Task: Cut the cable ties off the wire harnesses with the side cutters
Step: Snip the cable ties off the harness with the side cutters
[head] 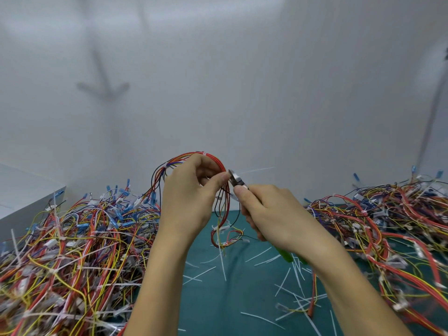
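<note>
Wire harness [219, 170]: thin, glossy insulated leads, mostly red w/ yellow, black and blue strands, bent into a loop and held above a teal mat [232, 294]. Left hand [188, 195] is pinched on the loop's top, thumb tip against the red leads. Right hand [269, 214] is wrapped round the side cutters [238, 181] (bright metal head, translucent green handles showing below the palm). Cutter head sits at the harness just beside the left thumb; whether the blades are closed: cannot tell. A white cable tie [257, 170] tail sticks out rightward from the head. Loose heaps of harnesses lie left [72, 243] and right [388, 229] of the hands. Cut tie offcuts [293, 282], thin stiff white strips, litter the mat between the forearms.
</note>
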A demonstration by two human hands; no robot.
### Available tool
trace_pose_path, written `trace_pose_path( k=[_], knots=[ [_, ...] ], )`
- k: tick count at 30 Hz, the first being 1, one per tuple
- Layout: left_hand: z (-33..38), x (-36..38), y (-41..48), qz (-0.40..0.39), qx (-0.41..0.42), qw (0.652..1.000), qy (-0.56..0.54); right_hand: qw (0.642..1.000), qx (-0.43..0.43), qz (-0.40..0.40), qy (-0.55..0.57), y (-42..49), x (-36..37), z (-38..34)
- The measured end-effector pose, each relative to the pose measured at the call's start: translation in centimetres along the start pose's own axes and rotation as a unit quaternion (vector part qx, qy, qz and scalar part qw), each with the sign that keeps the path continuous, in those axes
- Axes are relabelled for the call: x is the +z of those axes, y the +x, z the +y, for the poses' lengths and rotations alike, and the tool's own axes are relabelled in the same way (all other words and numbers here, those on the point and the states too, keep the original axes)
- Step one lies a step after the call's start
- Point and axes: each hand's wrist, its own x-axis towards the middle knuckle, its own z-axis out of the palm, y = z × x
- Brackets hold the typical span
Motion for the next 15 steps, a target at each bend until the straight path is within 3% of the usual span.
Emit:
trace_pose_path(
  k=[9, 15],
  knots=[
    [-0.09, 0.02, 0.0, -0.008, -0.022, 1.0, -0.01, 0.999, -0.007, 0.005, -0.048, -0.14, 0.15, -0.06],
    [-0.11, 0.09, 0.01, -0.012, -0.027, 0.999, -0.013, 1.0, -0.004, 0.012, -0.023, -0.22, 0.34, -0.29]
  ],
)
